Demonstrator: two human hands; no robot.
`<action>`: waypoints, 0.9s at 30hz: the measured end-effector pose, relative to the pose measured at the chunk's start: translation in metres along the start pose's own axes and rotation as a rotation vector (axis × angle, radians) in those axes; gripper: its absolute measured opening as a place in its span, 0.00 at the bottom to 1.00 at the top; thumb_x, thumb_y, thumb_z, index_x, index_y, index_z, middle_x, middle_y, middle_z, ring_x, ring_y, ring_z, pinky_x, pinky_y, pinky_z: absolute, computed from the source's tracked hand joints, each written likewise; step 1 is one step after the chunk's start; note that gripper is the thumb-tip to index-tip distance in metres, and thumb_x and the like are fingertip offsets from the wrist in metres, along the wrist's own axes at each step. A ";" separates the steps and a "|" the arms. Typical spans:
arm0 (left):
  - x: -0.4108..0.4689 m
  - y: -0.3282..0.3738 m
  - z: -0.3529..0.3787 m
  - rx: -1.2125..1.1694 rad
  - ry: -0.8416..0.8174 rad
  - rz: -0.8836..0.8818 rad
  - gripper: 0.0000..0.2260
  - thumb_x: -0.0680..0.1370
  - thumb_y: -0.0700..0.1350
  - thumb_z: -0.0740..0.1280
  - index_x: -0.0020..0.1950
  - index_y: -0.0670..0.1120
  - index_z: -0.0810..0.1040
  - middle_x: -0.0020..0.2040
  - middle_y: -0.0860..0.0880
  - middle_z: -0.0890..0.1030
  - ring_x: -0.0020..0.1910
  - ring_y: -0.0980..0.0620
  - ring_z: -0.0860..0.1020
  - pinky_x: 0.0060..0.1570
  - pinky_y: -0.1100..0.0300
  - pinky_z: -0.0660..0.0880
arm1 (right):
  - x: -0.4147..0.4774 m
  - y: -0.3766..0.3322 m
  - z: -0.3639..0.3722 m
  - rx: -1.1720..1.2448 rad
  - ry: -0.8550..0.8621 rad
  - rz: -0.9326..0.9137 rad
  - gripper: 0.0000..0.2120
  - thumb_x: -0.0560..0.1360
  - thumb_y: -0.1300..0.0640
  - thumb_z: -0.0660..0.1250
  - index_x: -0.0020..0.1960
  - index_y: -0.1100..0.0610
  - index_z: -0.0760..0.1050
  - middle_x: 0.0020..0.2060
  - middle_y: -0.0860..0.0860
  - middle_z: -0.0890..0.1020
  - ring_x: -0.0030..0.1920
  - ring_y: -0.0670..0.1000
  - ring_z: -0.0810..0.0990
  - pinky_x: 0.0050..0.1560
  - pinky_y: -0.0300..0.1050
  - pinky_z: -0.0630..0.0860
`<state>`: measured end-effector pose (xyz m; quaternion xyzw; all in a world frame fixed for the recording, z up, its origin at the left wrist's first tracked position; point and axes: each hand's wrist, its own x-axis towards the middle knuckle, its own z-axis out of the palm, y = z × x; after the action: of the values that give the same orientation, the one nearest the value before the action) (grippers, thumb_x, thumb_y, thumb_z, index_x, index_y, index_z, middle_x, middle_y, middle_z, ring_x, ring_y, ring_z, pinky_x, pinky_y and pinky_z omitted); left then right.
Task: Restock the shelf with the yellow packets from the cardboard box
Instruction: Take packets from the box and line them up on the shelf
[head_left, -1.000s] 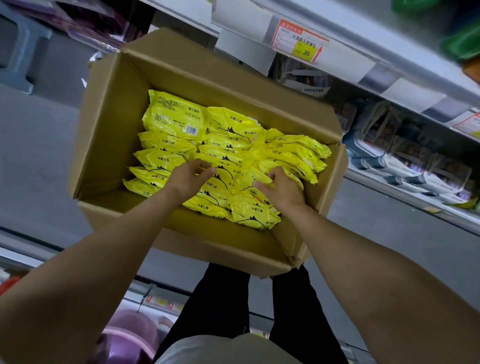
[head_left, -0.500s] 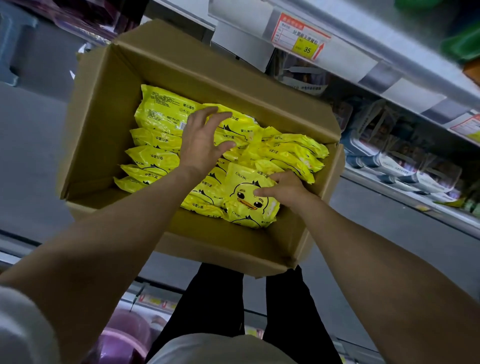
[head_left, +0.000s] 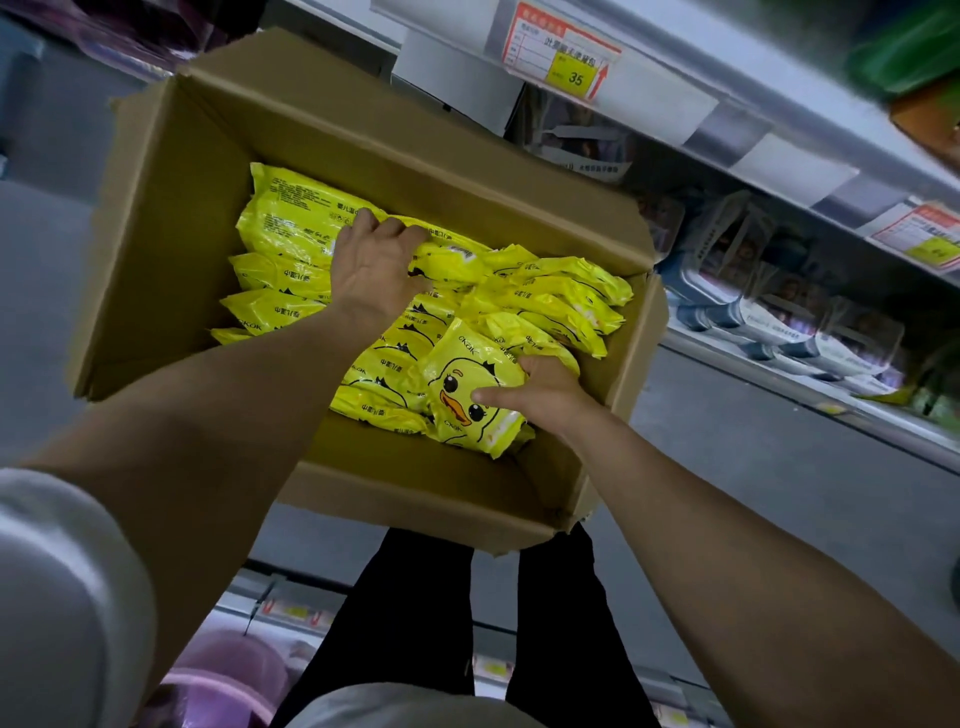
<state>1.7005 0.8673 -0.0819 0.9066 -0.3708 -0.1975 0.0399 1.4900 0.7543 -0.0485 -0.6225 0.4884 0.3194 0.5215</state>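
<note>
The duck-printed packet (head_left: 457, 374) is grasped by the right grip (head_left: 545, 395): the thumb is laid across the printed face, while the fingers are hidden behind the packet's far edge. The packet is held tilted in the near right corner of the cardboard box (head_left: 415, 140), against the yellow packets (head_left: 384, 364) stood on edge to the left of and beyond that grip. The left grip (head_left: 376, 265) is clenched over the top edge of a far-row packet (head_left: 449, 257); its fingertips are tucked out of sight between packets, so the depth of the hold cannot be told. Just left of that grip a flat packet (head_left: 291, 228) is seen back label up, its print too small to be read. The nearer left rows are partly covered by the left forearm. The shelf (head_left: 779, 130) is seen to the right of the right grip, its goods blurred, with a price label (head_left: 566, 57) marked 35 on its edge. Black trousers (head_left: 415, 597) and a pink basin (head_left: 228, 670) are partly cut off below the box.
</note>
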 end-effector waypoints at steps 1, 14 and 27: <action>0.000 -0.002 -0.001 0.016 0.017 0.005 0.25 0.72 0.58 0.72 0.66 0.52 0.75 0.56 0.47 0.81 0.59 0.42 0.69 0.55 0.49 0.65 | -0.002 0.001 -0.001 -0.007 -0.006 -0.003 0.49 0.67 0.46 0.80 0.79 0.58 0.60 0.77 0.54 0.65 0.76 0.55 0.65 0.71 0.48 0.65; -0.062 0.022 -0.052 -0.653 -0.006 -0.216 0.18 0.77 0.50 0.70 0.30 0.47 0.69 0.28 0.49 0.62 0.31 0.51 0.61 0.32 0.56 0.58 | -0.045 0.004 -0.018 0.038 -0.015 -0.165 0.45 0.71 0.49 0.78 0.79 0.60 0.58 0.76 0.54 0.66 0.65 0.52 0.74 0.52 0.39 0.70; -0.194 0.169 -0.124 -1.052 0.024 -0.336 0.21 0.77 0.59 0.67 0.66 0.51 0.72 0.65 0.49 0.72 0.69 0.48 0.68 0.61 0.54 0.64 | -0.159 0.086 -0.127 0.133 -0.005 -0.452 0.14 0.67 0.55 0.81 0.50 0.52 0.82 0.46 0.49 0.87 0.47 0.51 0.86 0.52 0.50 0.82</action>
<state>1.5120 0.8695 0.1328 0.8133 -0.0719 -0.3497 0.4595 1.3442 0.6778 0.0988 -0.6794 0.3555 0.1631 0.6208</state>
